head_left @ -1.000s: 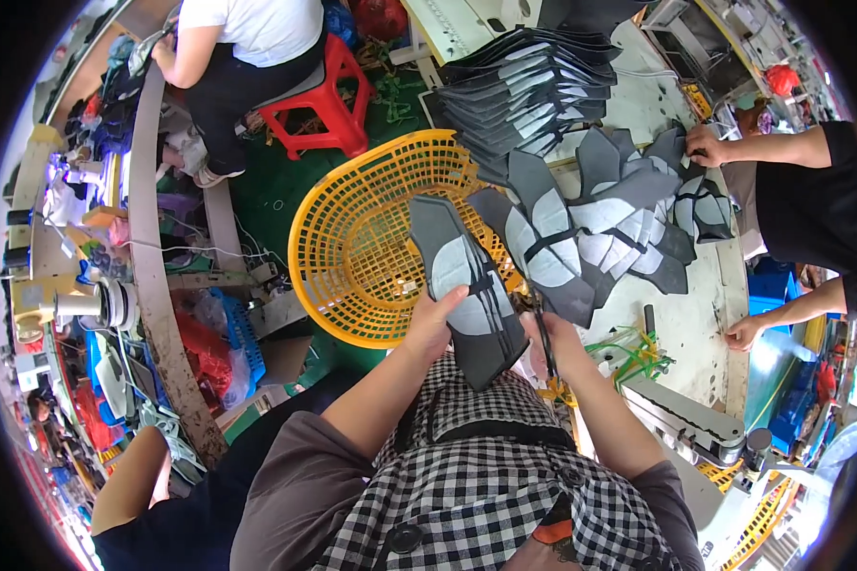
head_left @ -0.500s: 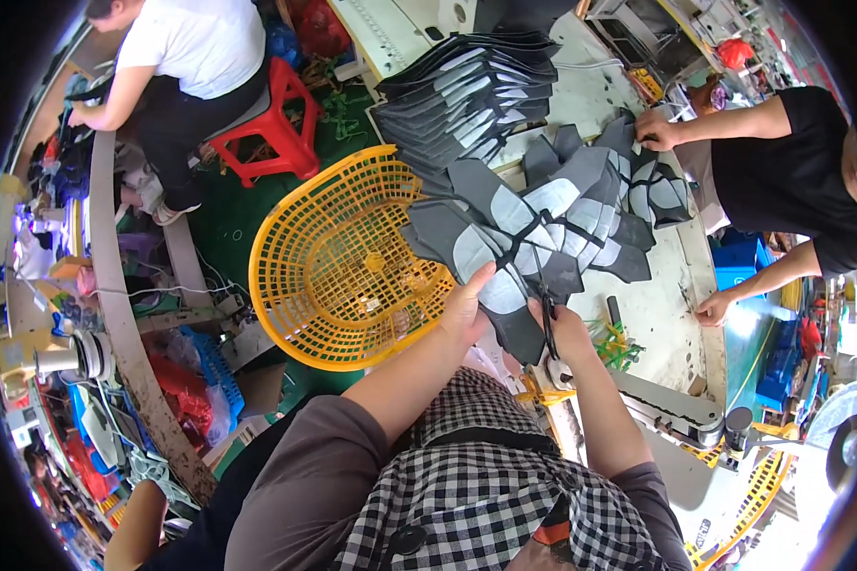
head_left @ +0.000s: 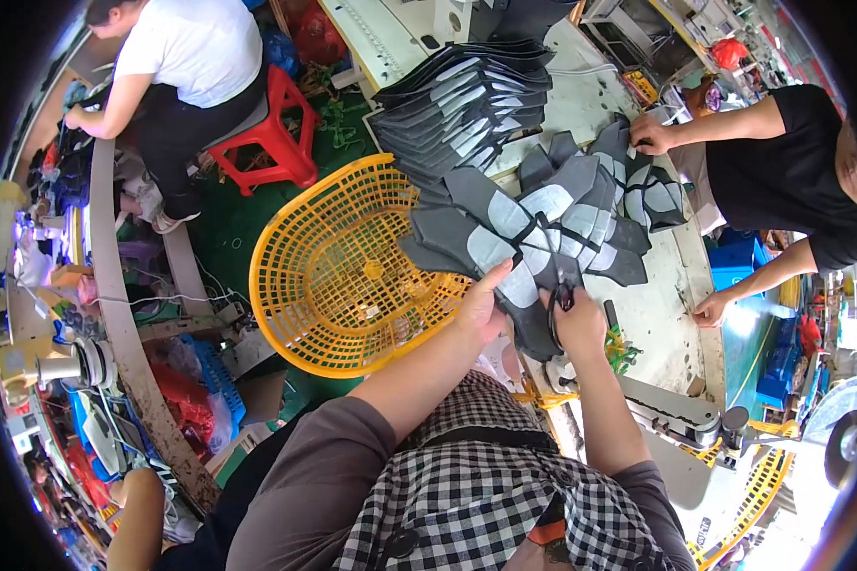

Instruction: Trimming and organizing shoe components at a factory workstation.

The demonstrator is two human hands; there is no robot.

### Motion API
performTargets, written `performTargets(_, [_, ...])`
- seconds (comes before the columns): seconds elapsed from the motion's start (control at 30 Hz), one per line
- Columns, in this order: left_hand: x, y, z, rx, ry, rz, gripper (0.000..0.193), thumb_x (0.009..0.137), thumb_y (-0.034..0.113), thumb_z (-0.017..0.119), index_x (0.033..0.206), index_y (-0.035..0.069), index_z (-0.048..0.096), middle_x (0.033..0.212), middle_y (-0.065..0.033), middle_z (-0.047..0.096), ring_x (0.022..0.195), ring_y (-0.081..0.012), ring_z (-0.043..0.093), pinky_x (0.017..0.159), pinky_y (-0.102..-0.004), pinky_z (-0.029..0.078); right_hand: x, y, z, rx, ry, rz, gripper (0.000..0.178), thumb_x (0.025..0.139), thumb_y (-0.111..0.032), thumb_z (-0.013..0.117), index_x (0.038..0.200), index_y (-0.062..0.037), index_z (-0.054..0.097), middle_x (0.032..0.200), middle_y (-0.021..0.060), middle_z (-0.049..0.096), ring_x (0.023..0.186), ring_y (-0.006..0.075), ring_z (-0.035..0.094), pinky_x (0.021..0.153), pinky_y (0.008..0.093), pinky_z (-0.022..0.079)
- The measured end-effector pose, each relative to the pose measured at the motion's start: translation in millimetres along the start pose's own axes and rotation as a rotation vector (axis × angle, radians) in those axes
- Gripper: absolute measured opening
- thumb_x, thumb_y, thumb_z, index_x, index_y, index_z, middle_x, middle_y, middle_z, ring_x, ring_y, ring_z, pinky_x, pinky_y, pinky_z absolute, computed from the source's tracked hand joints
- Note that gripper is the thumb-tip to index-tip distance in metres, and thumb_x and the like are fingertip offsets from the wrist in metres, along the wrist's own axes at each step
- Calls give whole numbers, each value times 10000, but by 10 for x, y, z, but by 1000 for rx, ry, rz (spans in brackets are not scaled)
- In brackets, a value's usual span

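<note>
My right hand (head_left: pixel 581 328) is closed around the black handles of a pair of scissors (head_left: pixel 564 299), whose blades reach in among dark grey cut pieces (head_left: pixel 471 243) with pale grey patches. The pieces lie overlapping in a bunch, with narrow black strips running between them. At the near left edge of this bunch, my left hand (head_left: pixel 484 312) grips one piece, thumb on top. Whether the blades are closed on a strip I cannot make out.
A yellow plastic basket (head_left: pixel 274 335) stands left of the bunch. Behind lies a fanned stack of similar pieces (head_left: pixel 486 100) on the white worktable (head_left: pixel 671 324). A co-worker's hand (head_left: pixel 650 135) touches pieces at the right. Another person sits on a red stool (head_left: pixel 295 157).
My right hand has moved slightly up and to the right with the scissors, into the bunch. My left hand has shifted a little right, still on the piece.
</note>
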State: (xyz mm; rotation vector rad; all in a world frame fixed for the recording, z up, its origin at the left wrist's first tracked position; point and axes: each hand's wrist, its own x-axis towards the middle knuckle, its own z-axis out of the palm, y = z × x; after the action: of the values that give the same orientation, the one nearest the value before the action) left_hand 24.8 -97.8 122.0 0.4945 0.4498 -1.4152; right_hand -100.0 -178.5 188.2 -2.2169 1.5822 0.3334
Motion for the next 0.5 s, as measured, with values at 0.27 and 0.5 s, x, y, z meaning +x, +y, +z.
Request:
performTargets(0.27, [88, -48, -476, -65, -148, 71, 328, 804, 231, 605, 1054, 19, 596, 1080, -111, 625, 1021, -271, 573, 967, -427, 391, 769, 5, 263, 166, 303, -349, 301, 758, -231, 680, 929, -16, 556, 888, 193, 617, 869, 371, 587, 725, 408, 459])
performTargets(0.5, [-192, 124, -406, 149, -41, 183, 408, 797, 253, 655, 1113, 15, 557, 1075, -90, 612, 984, -223, 575, 910, -359, 427, 408, -211, 289, 330, 56, -245, 184, 712, -96, 628, 855, -7, 553, 817, 191, 625, 814, 383, 588, 699, 415, 462])
